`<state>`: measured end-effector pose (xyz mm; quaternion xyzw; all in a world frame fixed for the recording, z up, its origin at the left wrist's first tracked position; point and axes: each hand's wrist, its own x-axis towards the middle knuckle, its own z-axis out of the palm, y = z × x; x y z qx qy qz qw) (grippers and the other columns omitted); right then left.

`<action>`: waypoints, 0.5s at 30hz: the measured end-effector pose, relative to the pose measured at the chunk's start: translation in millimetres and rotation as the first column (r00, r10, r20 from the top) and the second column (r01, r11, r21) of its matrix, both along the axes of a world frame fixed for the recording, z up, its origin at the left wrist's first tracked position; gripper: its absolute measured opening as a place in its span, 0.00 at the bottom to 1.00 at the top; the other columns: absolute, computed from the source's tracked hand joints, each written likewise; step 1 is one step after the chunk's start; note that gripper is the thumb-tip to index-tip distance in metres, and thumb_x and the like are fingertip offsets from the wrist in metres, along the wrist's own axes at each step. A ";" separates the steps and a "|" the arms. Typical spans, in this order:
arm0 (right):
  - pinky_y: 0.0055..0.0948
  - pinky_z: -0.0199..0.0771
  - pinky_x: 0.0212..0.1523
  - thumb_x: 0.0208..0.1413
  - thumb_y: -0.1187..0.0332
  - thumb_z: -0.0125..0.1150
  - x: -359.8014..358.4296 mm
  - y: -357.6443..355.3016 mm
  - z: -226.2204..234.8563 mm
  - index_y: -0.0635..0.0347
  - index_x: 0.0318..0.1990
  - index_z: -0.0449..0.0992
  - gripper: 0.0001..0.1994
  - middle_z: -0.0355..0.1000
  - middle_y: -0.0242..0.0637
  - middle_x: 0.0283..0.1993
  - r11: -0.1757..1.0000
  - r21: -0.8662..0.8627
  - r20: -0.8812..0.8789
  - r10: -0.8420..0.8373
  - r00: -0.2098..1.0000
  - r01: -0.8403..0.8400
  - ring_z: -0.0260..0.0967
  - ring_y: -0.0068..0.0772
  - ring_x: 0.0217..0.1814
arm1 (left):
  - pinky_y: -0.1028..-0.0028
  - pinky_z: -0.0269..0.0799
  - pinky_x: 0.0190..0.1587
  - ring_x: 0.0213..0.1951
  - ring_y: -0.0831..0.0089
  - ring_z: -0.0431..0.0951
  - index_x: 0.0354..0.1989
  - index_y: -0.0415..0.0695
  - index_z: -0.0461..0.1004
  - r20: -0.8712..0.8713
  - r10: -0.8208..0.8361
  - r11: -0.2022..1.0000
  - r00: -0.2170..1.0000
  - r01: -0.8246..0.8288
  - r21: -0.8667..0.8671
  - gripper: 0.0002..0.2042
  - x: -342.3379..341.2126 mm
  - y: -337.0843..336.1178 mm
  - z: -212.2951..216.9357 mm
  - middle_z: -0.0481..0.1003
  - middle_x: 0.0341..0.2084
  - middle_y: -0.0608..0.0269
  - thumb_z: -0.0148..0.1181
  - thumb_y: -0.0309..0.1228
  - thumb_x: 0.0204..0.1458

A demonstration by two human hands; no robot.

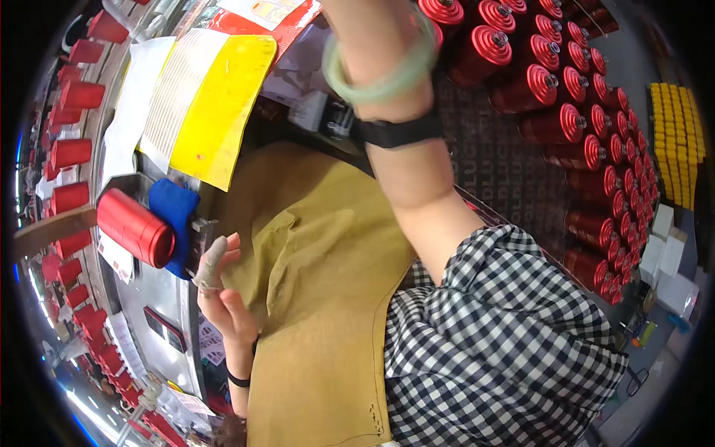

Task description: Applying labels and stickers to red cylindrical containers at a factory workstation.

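Note:
My left hand [221, 294] is held over the edge of the metal worktable, beside the olive-tan apron on my lap. Its fingers are stretched out, with pale wrapping around at least one, and nothing shows in them. Nearest to it are a blue cloth [181, 203] and a shiny red cylinder [135, 227] lying on its side against the cloth. My right forearm [413, 167], with a pale green bangle [383, 93] and a black band, reaches up past the top edge. The right hand itself is cut off.
Many red cylinders with ringed tops and metal tips [540, 86] stand in rows at the right. Yellow card [220, 112] and white paper sheets lie at the upper left. A phone [165, 330] rests on the worktable [145, 298]. Red pieces line the far left; yellow stacked items [676, 141] stand far right.

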<state>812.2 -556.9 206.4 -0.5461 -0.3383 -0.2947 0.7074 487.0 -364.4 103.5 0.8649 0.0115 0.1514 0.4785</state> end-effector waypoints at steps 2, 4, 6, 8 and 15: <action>0.25 0.74 0.45 0.62 0.72 0.61 -21.4 -12.6 -20.2 0.71 0.52 0.77 0.14 0.79 0.45 0.40 0.987 -0.062 -0.147 -0.155 0.977 0.147 0.77 0.32 0.44 | 0.61 0.72 0.56 0.52 0.61 0.78 0.60 0.32 0.71 -0.021 0.045 0.999 0.999 -0.045 0.000 0.36 -6.2 -2.0 -0.7 0.79 0.51 0.47 0.40 0.59 0.68; 0.25 0.75 0.49 0.62 0.72 0.62 -42.4 -25.5 -35.6 0.71 0.50 0.78 0.13 0.80 0.43 0.44 0.998 -0.041 -0.310 -0.065 0.949 0.055 0.77 0.30 0.47 | 0.61 0.71 0.56 0.52 0.61 0.78 0.60 0.32 0.71 -0.018 0.067 0.998 0.998 -0.068 -0.020 0.37 -19.2 -2.1 -5.2 0.79 0.51 0.47 0.39 0.60 0.68; 0.25 0.75 0.49 0.62 0.72 0.62 -59.7 -31.5 -45.2 0.70 0.51 0.78 0.13 0.80 0.41 0.44 0.994 -0.078 -0.413 -0.097 0.905 0.071 0.77 0.29 0.46 | 0.63 0.72 0.53 0.47 0.64 0.78 0.58 0.32 0.72 -0.045 0.150 0.988 0.988 -0.151 -0.026 0.39 -40.5 0.9 -18.1 0.80 0.45 0.50 0.36 0.62 0.68; 0.23 0.74 0.45 0.62 0.73 0.63 -69.5 -32.9 -51.1 0.68 0.52 0.78 0.13 0.79 0.37 0.43 0.988 -0.122 -0.520 -0.147 0.842 0.096 0.76 0.24 0.42 | 0.65 0.72 0.51 0.44 0.65 0.78 0.56 0.32 0.74 -0.038 0.221 0.973 0.975 -0.223 -0.062 0.38 -75.0 12.1 -35.7 0.79 0.42 0.52 0.35 0.61 0.68; 0.24 0.75 0.37 0.62 0.69 0.63 -54.4 5.9 -34.4 0.64 0.50 0.80 0.12 0.80 0.37 0.38 0.993 -0.008 -0.507 0.095 0.857 -0.115 0.75 0.23 0.34 | 0.68 0.71 0.38 0.35 0.67 0.80 0.42 0.35 0.77 -0.553 0.788 0.264 0.271 -0.960 -0.093 0.29 -209.0 50.4 -201.7 0.79 0.31 0.53 0.38 0.51 0.72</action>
